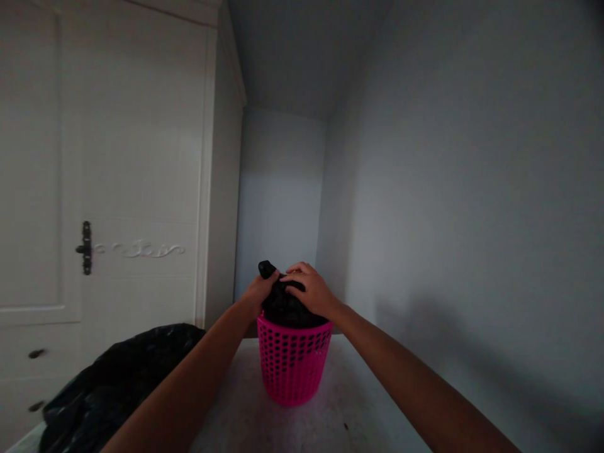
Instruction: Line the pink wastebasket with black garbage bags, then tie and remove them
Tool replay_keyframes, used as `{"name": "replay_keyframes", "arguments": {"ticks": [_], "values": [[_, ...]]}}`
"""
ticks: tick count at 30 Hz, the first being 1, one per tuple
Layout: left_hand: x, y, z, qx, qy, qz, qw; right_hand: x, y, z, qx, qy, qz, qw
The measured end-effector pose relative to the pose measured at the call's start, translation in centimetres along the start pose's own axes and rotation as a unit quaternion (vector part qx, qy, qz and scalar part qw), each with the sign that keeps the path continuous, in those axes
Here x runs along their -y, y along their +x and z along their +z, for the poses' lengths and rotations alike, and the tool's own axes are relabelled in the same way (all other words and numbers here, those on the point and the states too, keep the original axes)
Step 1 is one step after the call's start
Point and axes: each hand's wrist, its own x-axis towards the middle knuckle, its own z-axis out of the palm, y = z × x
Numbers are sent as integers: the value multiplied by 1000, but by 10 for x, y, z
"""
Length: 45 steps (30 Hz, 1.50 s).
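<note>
A pink perforated plastic basket stands upright on a pale surface in front of me. Black plastic bag material bulges up out of its mouth. At the basket's left rim, my left hand is closed round a bunched part of this bag, and a black tip sticks up above the thumb. My right hand lies over the top of the bag with its fingers bent and pressed onto the plastic. Part of the basket's rim is hidden by the bag and the hands.
A large black plastic bag lies to the left, partly behind my left forearm. Beyond it rises a white wardrobe with a dark handle. A grey wall runs along the right. The pale surface has a small dark speck on it.
</note>
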Motion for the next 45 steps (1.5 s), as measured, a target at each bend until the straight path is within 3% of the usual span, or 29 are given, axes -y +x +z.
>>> {"name": "replay_keyframes", "arguments": {"ticks": [4, 9, 14, 17, 21, 25, 27, 30, 32, 33, 35, 38, 40, 42, 45], "values": [[1, 4, 0, -10, -3, -30, 999, 1, -3, -5, 11, -9, 6, 1000], [9, 18, -8, -47, 71, -34, 996, -14, -9, -7, -9, 143, 112, 983], [21, 31, -34, -118, 174, -37, 977, -24, -31, -10, 28, 357, 232, 905], [30, 32, -49, -163, 199, -32, 966, -25, -42, -12, 58, 409, 258, 873], [41, 31, -59, -192, 171, -4, 966, -24, -43, -17, 96, 418, 272, 862], [46, 27, -60, -185, 106, 27, 977, -25, -39, -21, 126, 402, 285, 861], [47, 20, -60, -175, 70, 40, 981, -27, -33, -22, 108, 390, 279, 871], [55, -2, -62, -170, 26, 47, 984, -33, -21, -22, 26, 359, 265, 895], [72, -25, -61, -188, 13, 45, 981, -35, -12, -18, 17, 302, 265, 916], [86, -39, -60, -199, 10, 47, 979, -35, -8, -15, 43, 262, 266, 927], [121, -68, -57, -196, 16, 83, 977, -33, -3, -6, 134, 168, 249, 945], [180, -104, -50, -193, 82, 114, 971, -29, 2, 10, 272, 48, 185, 943], [209, -118, -47, -166, 118, 109, 973, -26, 5, 17, 311, -5, 152, 938], [226, -124, -45, -155, 132, 106, 973, -26, 8, 19, 276, -48, 140, 950], [232, -125, -44, -120, 145, 136, 973, -26, 15, 14, 178, -79, 144, 970]]}}
